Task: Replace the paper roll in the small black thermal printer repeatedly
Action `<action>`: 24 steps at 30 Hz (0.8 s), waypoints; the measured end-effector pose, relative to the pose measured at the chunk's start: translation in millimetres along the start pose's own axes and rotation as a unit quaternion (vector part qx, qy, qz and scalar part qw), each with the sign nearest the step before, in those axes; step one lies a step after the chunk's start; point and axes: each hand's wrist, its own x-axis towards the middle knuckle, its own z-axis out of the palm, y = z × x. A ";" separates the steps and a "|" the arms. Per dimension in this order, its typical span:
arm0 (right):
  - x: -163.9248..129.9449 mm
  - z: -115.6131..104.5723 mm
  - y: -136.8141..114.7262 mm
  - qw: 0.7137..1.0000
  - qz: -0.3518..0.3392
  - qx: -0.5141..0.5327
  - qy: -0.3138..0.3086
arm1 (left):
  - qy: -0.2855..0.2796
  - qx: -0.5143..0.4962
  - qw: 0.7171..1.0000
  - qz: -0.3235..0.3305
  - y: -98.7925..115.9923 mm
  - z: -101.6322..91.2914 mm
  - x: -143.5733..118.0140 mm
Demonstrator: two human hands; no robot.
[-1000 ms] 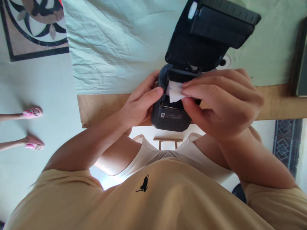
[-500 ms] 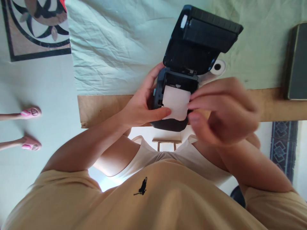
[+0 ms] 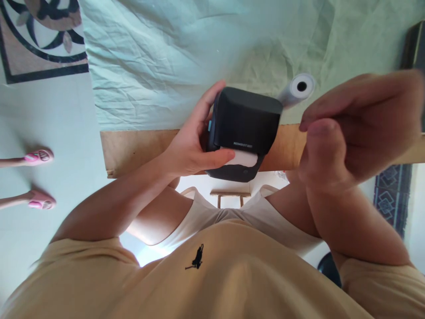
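A small dark label printer [image 3: 249, 117] rests in my left hand [image 3: 195, 146] above the table's front edge, its lid down. The fingers wrap round its left side, and the thumb lies across the front on a strip of white label paper [image 3: 244, 157]. That paper sticks out from under the lid. Apart from the printer, to its right, my right hand [image 3: 358, 128] is raised with its fingers curled together and the thumb close to them. It is a little blurred, and I see nothing in it. Behind the printer's right side lies a white paper roll [image 3: 301, 86] with a dark core.
A pale green cloth [image 3: 166, 57] covers the table, leaving a bare wooden edge [image 3: 139, 150]. At the far right stands a dark box-like object [image 3: 416, 57]. Another person's feet in pink sandals [image 3: 41, 156] show on the floor at left. A wooden stool [image 3: 230, 194] stands under the table.
The printer's lid has swung down from open to shut over the paper. My right hand has left the paper and moved off to the right. My left hand still holds the printer.
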 end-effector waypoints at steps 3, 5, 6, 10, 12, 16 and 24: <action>-5.6 -1.8 -0.2 0.999 -0.003 -0.009 -0.049 | -0.009 -0.014 1.000 -0.012 0.1 0.9 -2.1; -6.4 -2.4 0.7 0.993 0.044 -0.014 -0.109 | -0.030 -0.041 0.999 -0.011 1.4 2.1 -3.0; -6.0 -2.3 1.7 0.988 0.066 -0.019 -0.139 | -0.038 -0.058 0.997 -0.013 3.0 3.0 -3.3; -4.9 0.5 9.5 0.979 0.073 -0.075 -0.176 | -0.051 -0.104 0.993 -0.015 13.4 9.1 -3.8; -6.1 2.7 13.9 0.983 0.066 -0.090 -0.145 | -0.049 -0.101 0.991 -0.077 16.6 12.3 -3.9; -9.3 4.5 19.1 0.975 0.070 -0.091 -0.191 | -0.036 -0.096 0.992 -0.068 13.0 14.1 -3.8; -10.1 3.2 23.0 0.969 0.029 -0.106 -0.219 | -0.109 -0.045 0.991 -0.059 14.3 1.0 -3.2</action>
